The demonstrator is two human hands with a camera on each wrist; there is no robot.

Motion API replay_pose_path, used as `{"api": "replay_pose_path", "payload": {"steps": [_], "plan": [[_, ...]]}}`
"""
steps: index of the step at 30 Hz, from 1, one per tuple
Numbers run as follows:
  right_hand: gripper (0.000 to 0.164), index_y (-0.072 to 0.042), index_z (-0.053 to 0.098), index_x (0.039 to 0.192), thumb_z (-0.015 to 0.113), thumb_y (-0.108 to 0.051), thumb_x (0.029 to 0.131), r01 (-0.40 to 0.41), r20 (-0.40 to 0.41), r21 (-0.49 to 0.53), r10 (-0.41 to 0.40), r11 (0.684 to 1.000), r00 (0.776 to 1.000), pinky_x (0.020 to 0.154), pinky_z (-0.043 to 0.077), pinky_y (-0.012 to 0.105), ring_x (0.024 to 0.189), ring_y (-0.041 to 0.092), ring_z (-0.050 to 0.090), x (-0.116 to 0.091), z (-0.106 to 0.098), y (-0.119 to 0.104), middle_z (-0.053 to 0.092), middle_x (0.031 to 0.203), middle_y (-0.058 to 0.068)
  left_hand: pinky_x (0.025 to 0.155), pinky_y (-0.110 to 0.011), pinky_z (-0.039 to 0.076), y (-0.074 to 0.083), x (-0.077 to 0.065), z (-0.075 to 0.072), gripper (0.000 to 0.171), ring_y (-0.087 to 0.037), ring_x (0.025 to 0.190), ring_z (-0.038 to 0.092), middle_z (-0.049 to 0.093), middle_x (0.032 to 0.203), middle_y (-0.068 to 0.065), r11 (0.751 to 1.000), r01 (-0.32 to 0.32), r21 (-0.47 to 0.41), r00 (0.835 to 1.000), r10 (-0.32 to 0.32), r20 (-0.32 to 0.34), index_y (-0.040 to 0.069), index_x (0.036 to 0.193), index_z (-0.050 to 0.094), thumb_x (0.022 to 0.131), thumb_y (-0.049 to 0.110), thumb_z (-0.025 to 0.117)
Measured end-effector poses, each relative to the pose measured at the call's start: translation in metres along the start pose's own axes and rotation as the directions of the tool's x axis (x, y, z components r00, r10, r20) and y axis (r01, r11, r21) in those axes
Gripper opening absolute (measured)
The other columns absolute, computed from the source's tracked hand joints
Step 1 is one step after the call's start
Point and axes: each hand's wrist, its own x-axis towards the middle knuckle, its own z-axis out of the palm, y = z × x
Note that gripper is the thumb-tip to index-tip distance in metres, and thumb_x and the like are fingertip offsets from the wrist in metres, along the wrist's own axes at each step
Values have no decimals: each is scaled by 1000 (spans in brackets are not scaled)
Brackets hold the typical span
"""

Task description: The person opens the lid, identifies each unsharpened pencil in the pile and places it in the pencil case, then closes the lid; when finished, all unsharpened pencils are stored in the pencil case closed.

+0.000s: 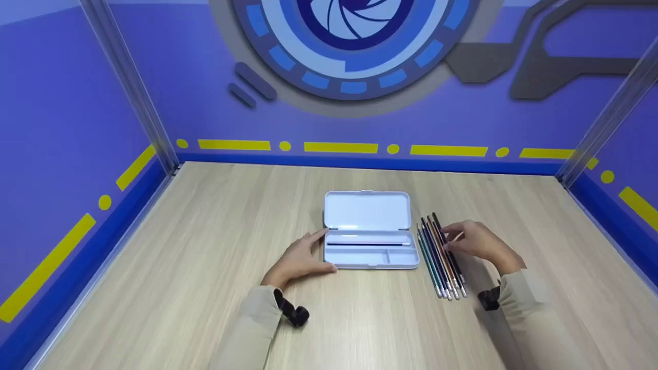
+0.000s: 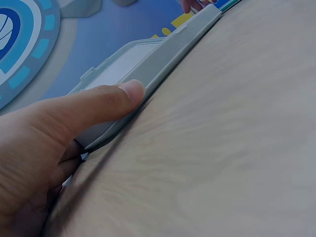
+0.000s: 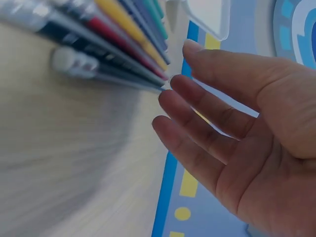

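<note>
A pale blue-white pencil case (image 1: 366, 210) lies on the table with its lid raised. Its back compartment holds one dark pencil (image 1: 365, 244). At the case's left end, my left hand (image 1: 300, 259) grips it, thumb (image 2: 131, 94) on the front wall and fingers toward the back corner. Right of the case lies a row of several pencils (image 1: 439, 257) in teal, dark, orange and black, eraser ends toward me. My right hand (image 1: 475, 240) is just over their right side, its fingers (image 3: 197, 138) slightly bent and apart from the thumb, with nothing between them.
The front of the case is split by a divider (image 1: 388, 256) into a long and a short section. The wooden table (image 1: 205, 231) runs back to a blue printed wall (image 1: 205, 97), with side panels and metal posts at its corners.
</note>
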Motion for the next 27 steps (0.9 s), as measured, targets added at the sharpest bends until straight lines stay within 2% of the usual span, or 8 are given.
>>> {"api": "replay_pose_path", "payload": {"steps": [13, 22, 27], "plan": [[48, 12, 57, 123, 71, -14, 85, -106, 59, -19, 107, 994, 993, 75, 55, 43, 88, 25, 65, -9, 4, 12, 68, 103, 24, 114, -57, 26, 2, 0, 1, 100, -47, 139, 29, 31, 150, -31, 1000, 6, 10, 1000, -6, -6, 22, 149, 38, 64, 45, 86], [45, 13, 59, 120, 71, -11, 83, -132, 68, 14, 131, 991, 989, 71, 54, 39, 84, 24, 64, -12, 4, 17, 68, 100, 24, 115, -56, 26, 0, 1, 1, 101, -45, 141, 28, 32, 151, -28, 1000, 13, 10, 1000, -13, 2, 23, 149, 38, 63, 46, 86], [47, 16, 57, 118, 71, -10, 81, -143, 80, 74, 137, 987, 987, 65, 57, 34, 75, 19, 66, -12, 4, 20, 67, 97, 26, 115, -56, 25, -1, 0, 1, 100, -44, 142, 25, 30, 152, -26, 1000, 13, -7, 1000, -13, 4, 26, 148, 38, 63, 46, 86]]}}
